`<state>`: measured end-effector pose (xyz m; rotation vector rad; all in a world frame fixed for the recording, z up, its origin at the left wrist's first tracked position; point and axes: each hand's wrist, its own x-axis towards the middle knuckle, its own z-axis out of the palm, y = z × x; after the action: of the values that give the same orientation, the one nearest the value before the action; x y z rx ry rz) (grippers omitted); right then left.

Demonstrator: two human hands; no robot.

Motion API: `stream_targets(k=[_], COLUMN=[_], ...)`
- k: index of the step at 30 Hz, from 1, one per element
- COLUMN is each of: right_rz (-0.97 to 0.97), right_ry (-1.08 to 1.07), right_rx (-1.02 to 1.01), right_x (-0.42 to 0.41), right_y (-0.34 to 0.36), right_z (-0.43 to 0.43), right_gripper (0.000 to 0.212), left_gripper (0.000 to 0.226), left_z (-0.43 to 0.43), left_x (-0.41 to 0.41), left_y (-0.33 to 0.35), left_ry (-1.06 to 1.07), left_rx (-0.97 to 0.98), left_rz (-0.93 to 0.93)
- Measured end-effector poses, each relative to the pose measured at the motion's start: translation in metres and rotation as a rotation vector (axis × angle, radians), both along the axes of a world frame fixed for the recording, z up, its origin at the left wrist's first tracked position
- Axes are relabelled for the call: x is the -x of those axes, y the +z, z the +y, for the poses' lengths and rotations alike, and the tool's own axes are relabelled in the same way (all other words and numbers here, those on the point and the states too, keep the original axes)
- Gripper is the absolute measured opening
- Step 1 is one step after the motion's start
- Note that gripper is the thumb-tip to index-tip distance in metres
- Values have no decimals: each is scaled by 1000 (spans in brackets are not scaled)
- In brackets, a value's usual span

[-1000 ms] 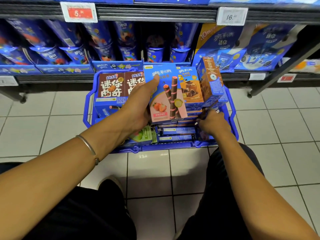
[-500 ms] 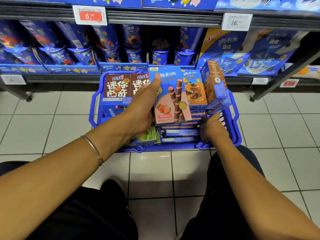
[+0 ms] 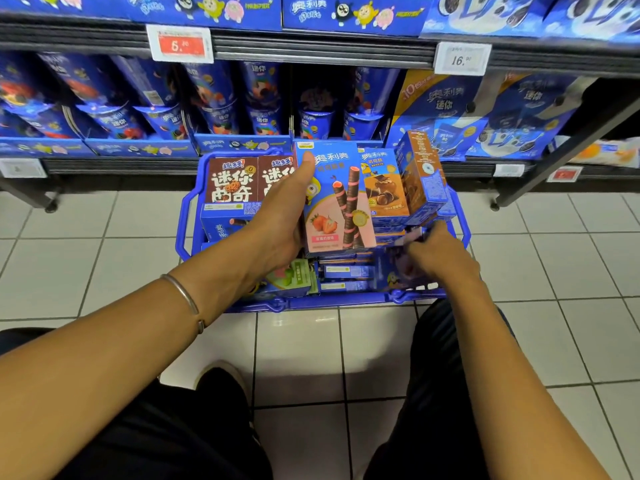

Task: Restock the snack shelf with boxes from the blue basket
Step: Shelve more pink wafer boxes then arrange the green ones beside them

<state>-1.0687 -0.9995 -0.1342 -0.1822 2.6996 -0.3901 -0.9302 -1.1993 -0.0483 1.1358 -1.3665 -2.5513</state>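
While the left hand (image 3: 282,220) holds the strawberry box (image 3: 337,202) upright above the blue basket (image 3: 183,233), thumb pressed flat up its front face and the other fingers wrapped out of sight behind, the right hand (image 3: 438,256) is down in the basket's right end. Its fingers are curled and seem to pinch the edge of a blurred box (image 3: 412,236) just ahead of the knuckles (the blur hides which flavour).

By that reading, the step in hand is the pick: gathering boxes before any goes up. Just left of the thumb stand the brown cookie boxes (image 3: 232,185). Between the two hands, a chocolate box (image 3: 384,188) stands on the stack.

The snack shelf (image 3: 117,166) lies past both sets of fingertips, well apart from them. The next move probably calls for lifting the right hand's box clear of its neighbours. Both boxes can then go forward to a matching row without knocking the tilted box (image 3: 420,174) just above the right fingers.
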Motion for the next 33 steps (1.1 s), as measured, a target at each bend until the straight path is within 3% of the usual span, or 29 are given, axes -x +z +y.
stream_targets(k=[6,11,16,18,23,26,33], right_rz=[37,-9,-112,-201,-367,-277,-256], right_ry=[-178,-369,-455,-474,-348,-253,-4], right_rx=[487,962,1233,1327,1273,1188,1110], right_x=[-2,-8,-21,-29,-53,-64,-79], right_y=[60,95,105,103,88,77,66], right_z=[-1,-5,-19,-26,-53,-69,-73], right_gripper=[45,21,53,57,40,24,24], left_gripper=[52,46,52,57,58,54,45], left_z=[1,3,-3,-8,-10,-8,-3], left_x=[1,1,0,1,2,0,-1], left_y=[2,4,8,13,18,16,18], left_ry=[21,68,81,88,86,51,72], left_rx=[-26,-41,-53,-92,-87,-48,110], left_rz=[9,22,7,28,46,65,133])
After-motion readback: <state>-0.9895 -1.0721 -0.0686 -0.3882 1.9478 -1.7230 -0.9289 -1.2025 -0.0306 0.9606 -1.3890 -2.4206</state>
